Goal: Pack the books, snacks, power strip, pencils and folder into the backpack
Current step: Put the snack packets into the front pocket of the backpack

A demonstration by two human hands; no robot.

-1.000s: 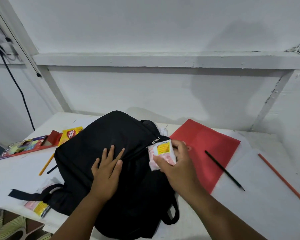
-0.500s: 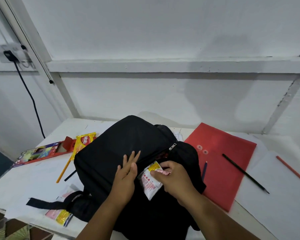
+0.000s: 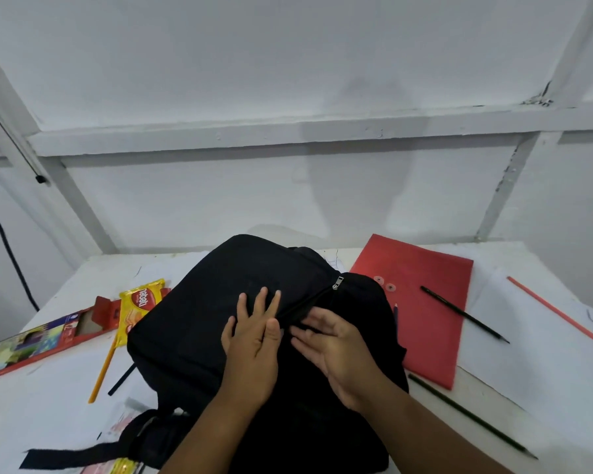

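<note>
A black backpack (image 3: pixel 199 316) lies on the white table (image 3: pixel 527 388). My left hand (image 3: pixel 252 340) rests flat on its top, fingers apart. My right hand (image 3: pixel 336 350) is beside it at the zipper opening, fingers spread and holding nothing. A zipper pull (image 3: pixel 337 282) shows above them. A red folder (image 3: pixel 425 313) lies right of the backpack with a black pencil (image 3: pixel 464 313) on it. A yellow snack packet (image 3: pixel 138 307) sits left of the backpack. A pink and yellow snack packet (image 3: pixel 117 468) peeks out under the strap at the bottom edge.
An open coloured-pencil box (image 3: pixel 45 340) lies at the far left, with a yellow pencil (image 3: pixel 102 371) near it. An orange pencil (image 3: pixel 555 309) and another black pencil (image 3: pixel 469 415) lie on the right. A black cable (image 3: pixel 8 254) hangs down the left wall.
The small pink and yellow packet that my right hand held at the zipper is gone from view, and that hand is now empty. The left hand stayed on the backpack.
</note>
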